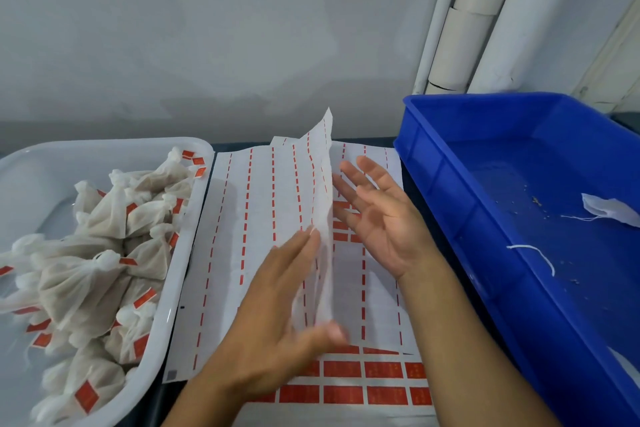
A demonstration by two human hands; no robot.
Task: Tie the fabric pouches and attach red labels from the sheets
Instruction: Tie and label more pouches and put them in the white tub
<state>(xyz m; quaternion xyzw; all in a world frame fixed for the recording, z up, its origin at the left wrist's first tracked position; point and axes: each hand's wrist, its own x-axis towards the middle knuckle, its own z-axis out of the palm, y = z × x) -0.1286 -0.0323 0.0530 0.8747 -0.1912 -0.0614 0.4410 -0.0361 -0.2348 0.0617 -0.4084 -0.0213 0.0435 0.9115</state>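
— While the left hand (pixel 277 319) lifts the used sheet (pixel 322 184), where exactly does that sheet sit?

— It stands nearly on edge in the middle of the table, between the two hands. Most of its labels are gone; only thin red strips remain in rows. The left thumb and fingers pinch its near part, though that hand is blurred, so the grip is not sharp.

— And the right hand (pixel 377 215)?

— Palm up, fingers spread wide and straight, just right of the raised sheet. It holds nothing.

— What lies under them?

— Another stripped sheet (pixel 235 236) lies flat to the left. Beneath the raised one is a sheet of red labels (pixel 363 385), with full rows showing at the near edge, partly covered by the left forearm.

— Where are the pouches?

— The tied pouches (pixel 93 270) are heaped in a white tray (pixel 180 253) on the left, each knotted at the neck, many with a red label stuck on.

— And on the right?

— A blue bin (pixel 450 204) sits right of the sheets. Inside are a loose string (pixel 533 253), a white scrap of fabric (pixel 609 210) near the right edge, and a few crumbs. White pipes (pixel 481 17) run up the wall beyond it.
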